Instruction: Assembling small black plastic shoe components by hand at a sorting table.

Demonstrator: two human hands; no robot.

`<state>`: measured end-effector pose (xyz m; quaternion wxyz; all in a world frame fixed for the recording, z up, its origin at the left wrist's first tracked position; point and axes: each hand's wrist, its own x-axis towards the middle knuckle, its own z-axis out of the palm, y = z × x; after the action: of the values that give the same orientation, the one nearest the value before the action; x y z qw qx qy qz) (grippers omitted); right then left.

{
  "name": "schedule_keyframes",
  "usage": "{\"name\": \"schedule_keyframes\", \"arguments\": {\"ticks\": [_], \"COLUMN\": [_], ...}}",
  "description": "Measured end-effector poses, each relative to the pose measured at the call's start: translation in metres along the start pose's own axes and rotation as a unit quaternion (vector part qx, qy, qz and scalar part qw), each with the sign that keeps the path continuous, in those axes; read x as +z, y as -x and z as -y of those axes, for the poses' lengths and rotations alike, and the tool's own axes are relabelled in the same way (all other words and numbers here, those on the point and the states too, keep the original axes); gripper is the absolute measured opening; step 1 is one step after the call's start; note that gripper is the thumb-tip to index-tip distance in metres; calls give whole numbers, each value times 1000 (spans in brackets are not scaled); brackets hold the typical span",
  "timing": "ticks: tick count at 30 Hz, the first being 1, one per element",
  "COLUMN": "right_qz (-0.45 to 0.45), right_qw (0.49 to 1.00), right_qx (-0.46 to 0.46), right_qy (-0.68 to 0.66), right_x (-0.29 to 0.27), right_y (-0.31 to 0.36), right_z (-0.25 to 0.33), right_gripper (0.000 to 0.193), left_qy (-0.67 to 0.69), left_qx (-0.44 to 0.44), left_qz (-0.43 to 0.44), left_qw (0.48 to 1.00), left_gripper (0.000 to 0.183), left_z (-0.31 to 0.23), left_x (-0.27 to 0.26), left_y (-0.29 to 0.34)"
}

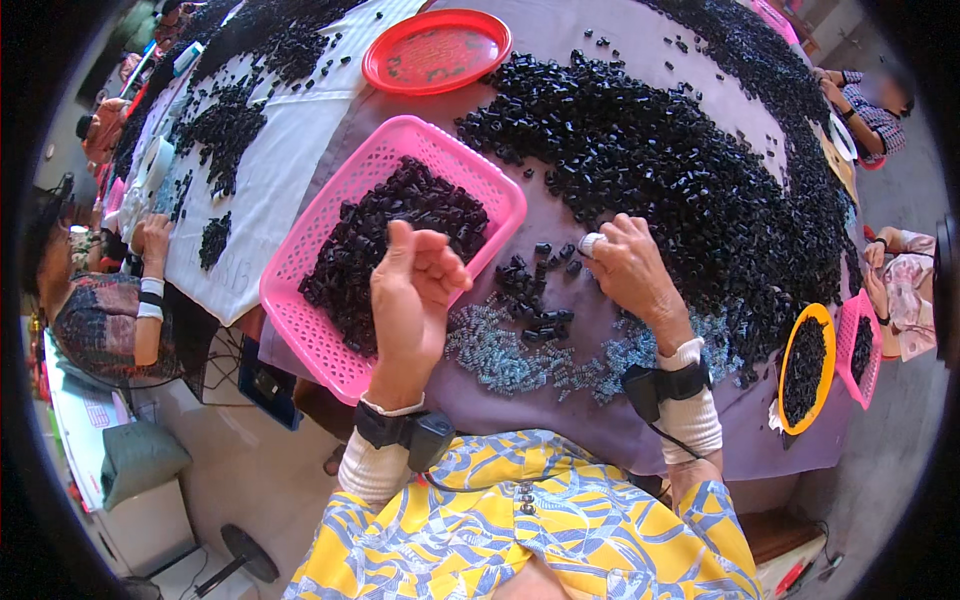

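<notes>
My left hand (412,292) is raised palm-up over the near corner of a pink slotted basket (345,180) filled with small black plastic parts; its fingers are curled and I cannot see anything in them. My right hand (630,268) rests palm-down on the purple cloth, fingertips among a few loose black parts (530,290), with a white cap on one finger. A big heap of black parts (660,150) spreads beyond it. Small silvery springs (510,360) lie in a band in front of me.
A red round tray (437,50) sits at the far edge. An orange bowl (806,368) and a small pink basket (860,350) hold black parts at right. Other people sit at the left and right sides. A white cloth (270,170) carries more parts.
</notes>
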<state>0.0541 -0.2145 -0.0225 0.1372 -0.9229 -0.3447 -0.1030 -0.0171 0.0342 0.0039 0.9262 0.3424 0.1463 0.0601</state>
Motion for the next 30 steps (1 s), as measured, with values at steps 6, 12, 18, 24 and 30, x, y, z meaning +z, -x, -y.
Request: {"name": "schedule_keyframes", "arguments": {"ticks": [6,12,18,24,30], "right_qz": [20,12,-30,-26,70], "right_qw": [996,999,984,982,995], "right_qx": [-60,-18,-121,0,8], "right_qy": [55,-25,-130,-185,65], "right_x": [20,-3,-47,-55,-11], "right_y": [4,-2,-22,-23,11], "right_z": [8,10,25,14,0], "right_gripper": [22,15,19,18,3], "left_qy": [-133,-207,-290,-188,-156], "left_qx": [-68,-122,-143,-165,-177], "left_qz": [83,113,141,185,162], "left_qw": [985,964,936,950,958], "left_gripper": [22,21,23,23,20], "left_z": [21,44,53,52,52], "left_x": [22,25,31,25,22], "left_y": [8,2,-6,-10,-9]}}
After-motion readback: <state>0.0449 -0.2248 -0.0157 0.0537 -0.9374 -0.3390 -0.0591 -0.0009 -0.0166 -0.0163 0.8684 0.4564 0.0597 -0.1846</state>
